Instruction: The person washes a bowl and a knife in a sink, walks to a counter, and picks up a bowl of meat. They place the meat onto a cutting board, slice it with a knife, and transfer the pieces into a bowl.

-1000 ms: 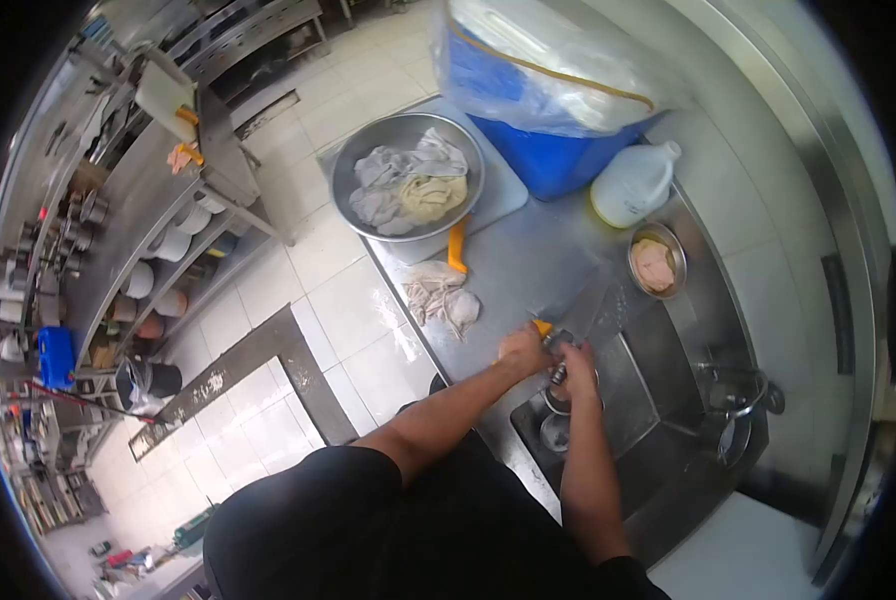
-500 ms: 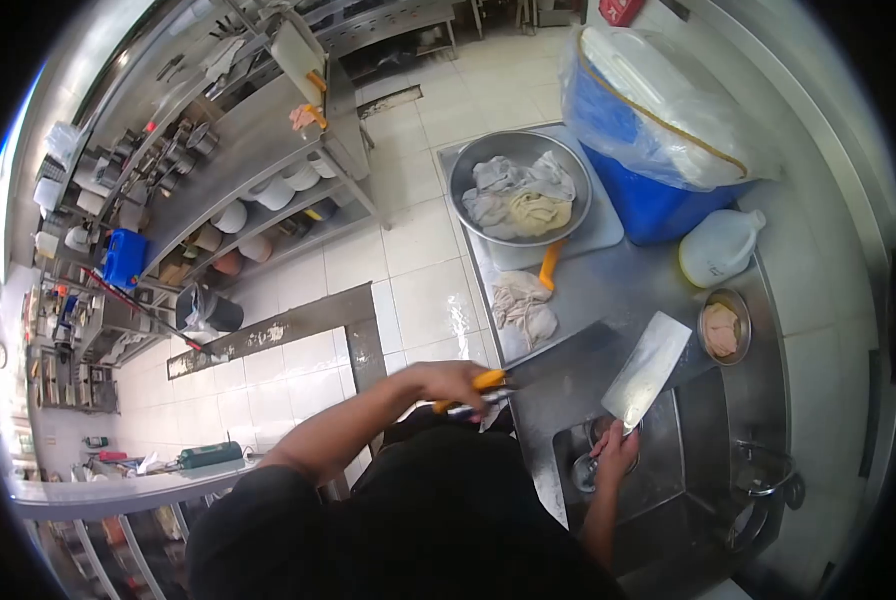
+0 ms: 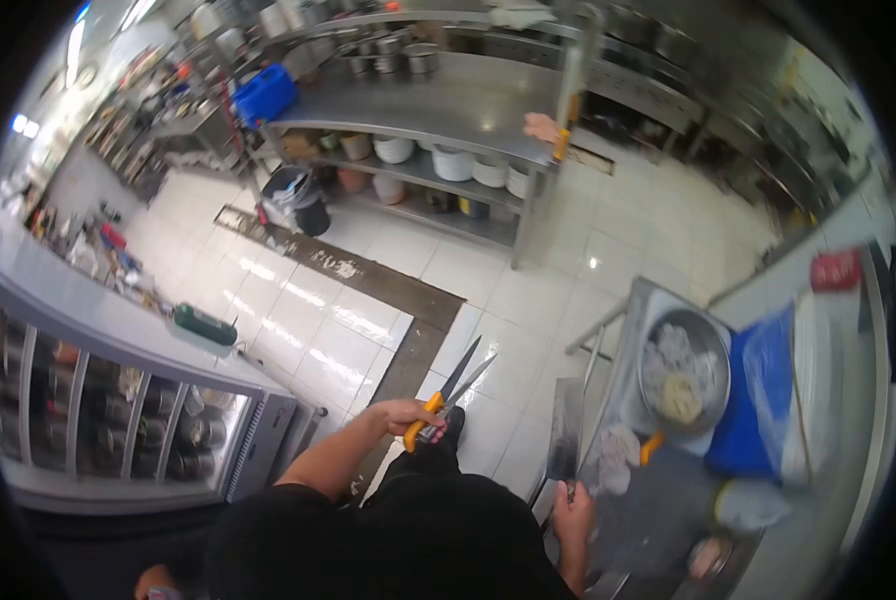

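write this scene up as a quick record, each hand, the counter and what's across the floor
left hand: holds two knives, one with an orange handle, blades pointing away from the body
right hand: holds a cleaver by its handle
counter: metal basin of cloths, a jug
across the floor: metal shelving with white bowls

The person wears a black top [image 3: 398, 545], matte and soft in outline, with a short left sleeve [image 3: 248, 522] that leaves the forearm [image 3: 333, 455] bare. The left hand [image 3: 408, 422] and right hand [image 3: 573, 512] are bare too. Dark clothing [image 3: 423, 465] shows below (trousers or shoe, hard to tell).
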The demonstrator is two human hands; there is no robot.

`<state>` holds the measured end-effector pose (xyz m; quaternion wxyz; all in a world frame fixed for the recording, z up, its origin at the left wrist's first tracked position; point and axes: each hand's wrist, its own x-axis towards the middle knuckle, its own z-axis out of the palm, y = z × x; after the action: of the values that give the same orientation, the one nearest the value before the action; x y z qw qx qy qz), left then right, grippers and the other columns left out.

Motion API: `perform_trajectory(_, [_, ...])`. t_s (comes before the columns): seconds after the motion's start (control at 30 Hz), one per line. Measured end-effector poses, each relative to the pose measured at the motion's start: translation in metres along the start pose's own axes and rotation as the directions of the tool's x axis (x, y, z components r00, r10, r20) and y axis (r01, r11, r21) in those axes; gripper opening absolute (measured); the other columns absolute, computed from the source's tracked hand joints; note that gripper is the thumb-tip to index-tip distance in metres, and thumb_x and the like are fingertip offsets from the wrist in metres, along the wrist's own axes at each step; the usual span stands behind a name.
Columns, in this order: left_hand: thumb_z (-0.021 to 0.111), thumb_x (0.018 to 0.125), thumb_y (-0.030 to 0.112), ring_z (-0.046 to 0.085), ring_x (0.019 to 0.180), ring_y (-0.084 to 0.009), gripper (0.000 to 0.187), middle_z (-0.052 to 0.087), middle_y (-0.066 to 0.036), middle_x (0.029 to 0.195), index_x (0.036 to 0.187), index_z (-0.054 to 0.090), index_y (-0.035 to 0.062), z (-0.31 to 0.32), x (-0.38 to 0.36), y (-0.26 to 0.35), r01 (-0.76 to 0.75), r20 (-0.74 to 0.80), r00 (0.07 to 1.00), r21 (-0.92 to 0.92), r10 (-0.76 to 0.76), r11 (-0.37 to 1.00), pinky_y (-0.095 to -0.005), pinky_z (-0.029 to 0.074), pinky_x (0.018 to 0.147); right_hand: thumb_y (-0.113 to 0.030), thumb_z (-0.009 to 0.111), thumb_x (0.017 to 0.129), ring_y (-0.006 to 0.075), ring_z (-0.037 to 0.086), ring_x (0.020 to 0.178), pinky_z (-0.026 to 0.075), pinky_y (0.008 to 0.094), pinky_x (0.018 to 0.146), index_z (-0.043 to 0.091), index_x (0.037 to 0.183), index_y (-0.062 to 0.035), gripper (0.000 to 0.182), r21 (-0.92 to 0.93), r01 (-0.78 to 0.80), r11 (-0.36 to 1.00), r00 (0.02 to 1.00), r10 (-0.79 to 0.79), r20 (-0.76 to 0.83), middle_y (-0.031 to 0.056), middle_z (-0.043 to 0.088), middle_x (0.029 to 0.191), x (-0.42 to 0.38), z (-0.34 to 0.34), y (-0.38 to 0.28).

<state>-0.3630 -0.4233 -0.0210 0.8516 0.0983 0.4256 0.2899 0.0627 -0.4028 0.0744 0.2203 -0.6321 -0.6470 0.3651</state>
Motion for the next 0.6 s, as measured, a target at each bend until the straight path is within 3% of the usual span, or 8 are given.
perform_trajectory(0.07, [0.074, 0.092, 0.013, 0.070, 0.085, -0.0194, 0.022, 0.068, -0.010, 0.094, 0.105, 0.062, 0.0007, -0.042, 0.017, -0.004, -0.087, -0.104, 0.992, -0.154, 0.072, 0.984, -0.0337, 0.060, 0.079, -0.027, 0.065, 0.097, 0.0374, 0.062, 0.063, 0.048, 0.0450, 0.062, 0.058, 0.090, 0.0032, 0.032, -0.120, 0.063, 0.991, 0.994, -0.051, 0.099, 0.0192, 0.064, 0.070, 0.046, 0.038, -0.017])
perform_trajectory(0.17, [0.074, 0.090, 0.013, 0.071, 0.083, -0.0212, 0.023, 0.070, -0.013, 0.092, 0.104, 0.062, -0.0009, -0.101, 0.039, -0.007, -0.197, -0.242, 0.963, -0.327, 0.119, 0.924, -0.0338, 0.060, 0.077, -0.027, 0.064, 0.097, 0.0451, 0.062, 0.071, 0.049, 0.0483, 0.068, 0.059, 0.094, 0.0050, 0.032, -0.159, -0.054, 0.986, 0.953, 0.098, 0.286, 0.0220, 0.065, 0.075, 0.116, 0.101, 0.002])
perform_trajectory(0.2, [0.075, 0.090, 0.012, 0.072, 0.082, -0.0222, 0.023, 0.070, -0.014, 0.091, 0.104, 0.062, -0.0016, -0.118, 0.042, -0.009, -0.211, -0.306, 0.946, -0.326, 0.109, 0.921, -0.0343, 0.061, 0.077, -0.031, 0.064, 0.097, 0.0512, 0.063, 0.090, 0.050, 0.0528, 0.078, 0.062, 0.101, 0.0056, 0.037, -0.221, 0.135, 0.966, 0.960, -0.072, 0.271, 0.0296, 0.067, 0.093, 0.132, 0.112, -0.017])
perform_trajectory(0.3, [0.073, 0.090, 0.009, 0.072, 0.078, -0.0235, 0.020, 0.070, -0.016, 0.088, 0.102, 0.063, -0.0022, -0.147, 0.027, 0.002, -0.222, -0.440, 0.898, -0.433, 0.010, 0.874, -0.0355, 0.064, 0.071, -0.033, 0.065, 0.092, 0.0490, 0.067, 0.089, 0.052, 0.0517, 0.080, 0.064, 0.099, 0.0094, 0.043, -0.412, 0.221, 0.884, 0.927, -0.060, 0.369, 0.0311, 0.068, 0.088, 0.187, 0.159, 0.019])
perform_trajectory(0.37, [0.075, 0.088, 0.012, 0.072, 0.076, -0.0225, 0.022, 0.071, -0.016, 0.089, 0.101, 0.065, -0.0031, -0.167, 0.012, 0.004, -0.230, -0.565, 0.824, -0.400, -0.042, 0.887, -0.0347, 0.063, 0.068, -0.035, 0.066, 0.092, 0.0502, 0.066, 0.098, 0.052, 0.0528, 0.088, 0.068, 0.101, 0.0072, 0.043, -0.579, 0.096, 0.810, 0.823, 0.263, 0.504, 0.0329, 0.068, 0.095, 0.218, 0.178, 0.015])
perform_trajectory(0.47, [0.078, 0.086, 0.018, 0.072, 0.076, -0.0212, 0.027, 0.071, -0.016, 0.094, 0.100, 0.069, -0.0026, -0.227, 0.002, -0.020, -0.087, -0.637, 0.771, -0.121, -0.010, 0.989, -0.0354, 0.062, 0.066, -0.036, 0.068, 0.090, 0.0486, 0.068, 0.097, 0.053, 0.0530, 0.089, 0.071, 0.103, 0.0039, 0.042, -0.686, 0.386, 0.616, 0.585, 0.411, 0.699, 0.0302, 0.071, 0.098, 0.266, 0.208, 0.089])
perform_trajectory(0.53, [0.080, 0.082, 0.025, 0.072, 0.083, -0.0223, 0.029, 0.072, -0.011, 0.099, 0.101, 0.072, 0.0032, -0.255, -0.019, -0.034, 0.065, -0.643, 0.766, 0.065, -0.008, 0.996, -0.0397, 0.061, 0.069, -0.037, 0.068, 0.089, 0.0464, 0.068, 0.099, 0.053, 0.0521, 0.090, 0.072, 0.104, 0.0024, 0.042, -0.664, 0.385, 0.641, 0.509, 0.453, 0.732, 0.0286, 0.071, 0.100, 0.286, 0.220, 0.074])
perform_trajectory(0.6, [0.077, 0.084, 0.034, 0.071, 0.094, -0.0241, 0.040, 0.074, -0.013, 0.106, 0.113, 0.073, 0.0069, -0.257, -0.047, -0.039, 0.388, -0.790, 0.605, 0.185, -0.098, 0.903, -0.0415, 0.060, 0.078, -0.038, 0.068, 0.088, 0.0443, 0.068, 0.101, 0.052, 0.0512, 0.092, 0.072, 0.106, 0.0009, 0.042, -0.650, 0.343, 0.678, 0.477, 0.470, 0.743, 0.0270, 0.071, 0.102, 0.308, 0.232, 0.048])
